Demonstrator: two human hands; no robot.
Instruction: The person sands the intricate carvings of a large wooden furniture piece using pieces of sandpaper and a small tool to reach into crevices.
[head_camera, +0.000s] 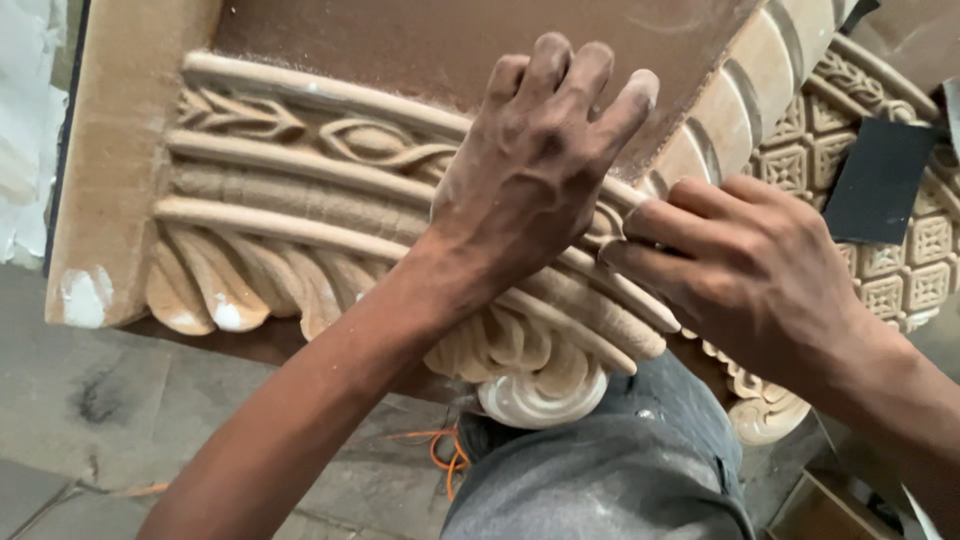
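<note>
While the left hand (530, 170) lies spread flat on the carved wooden moulding (330, 230) propped across the person's lap, the right hand (740, 270) presses closed fingers into its grooves; it looks heavy, rigid, chip-prone, best gripped by plain edges.

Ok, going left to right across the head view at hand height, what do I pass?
Plain flat border of the carved panel → carved vine and leaf mouldings → left hand pressed flat on the carving → right hand → dark sanding sheet lying on the square-patterned carving.
</note>
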